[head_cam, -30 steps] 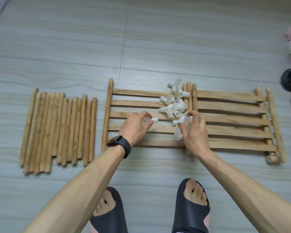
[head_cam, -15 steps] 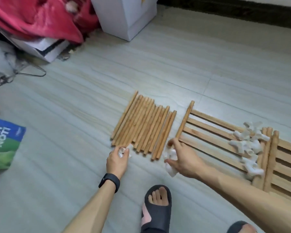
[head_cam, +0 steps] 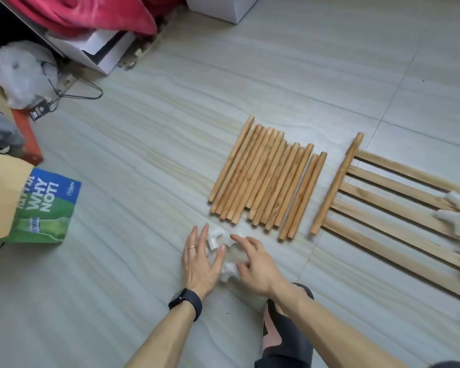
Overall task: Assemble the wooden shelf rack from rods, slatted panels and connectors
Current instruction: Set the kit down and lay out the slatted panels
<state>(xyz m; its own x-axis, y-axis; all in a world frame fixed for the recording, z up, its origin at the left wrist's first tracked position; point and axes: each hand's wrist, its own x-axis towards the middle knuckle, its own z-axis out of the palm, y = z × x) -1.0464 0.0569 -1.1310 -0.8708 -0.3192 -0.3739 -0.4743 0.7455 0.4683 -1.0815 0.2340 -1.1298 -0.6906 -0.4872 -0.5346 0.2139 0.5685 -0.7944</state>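
**Head view, tiled floor (head_cam: 144,261).** The left hand (head_cam: 201,258) lies wide, fingers straight and spread, against a small cluster of white connectors (head_cam: 215,239) on the floor. A ring (head_cam: 191,247) shows on one finger and a black watch (head_cam: 185,304) on the wrist. The right hand (head_cam: 252,264), at 3 o'clock of the left, is also wide, with fingers parted and loosely bent over the same cluster and closed round nothing. The cluster sits between the two hands, partly hidden and blurred, so its count cannot be told.

At 1 o'clock of the hands, near but apart, the rods (head_cam: 266,179) lie side by side in one row, running from 7 to 1 o'clock. At 3 o'clock of the rods, just beside them, the slatted panel (head_cam: 396,205) lies flat, its end rail roughly parallel to the rods. Other connectors (head_cam: 456,221), blurred, rest on the panel at the view's 3 o'clock edge.

A foot in a black slipper (head_cam: 287,341) stands at 6 o'clock of the right hand. A blue and green carton (head_cam: 47,208) is at the view's 9 o'clock. A plastic bag (head_cam: 19,73) and a red cloth (head_cam: 85,14) are at 11 o'clock, and a white box (head_cam: 223,6) is at 12 o'clock.
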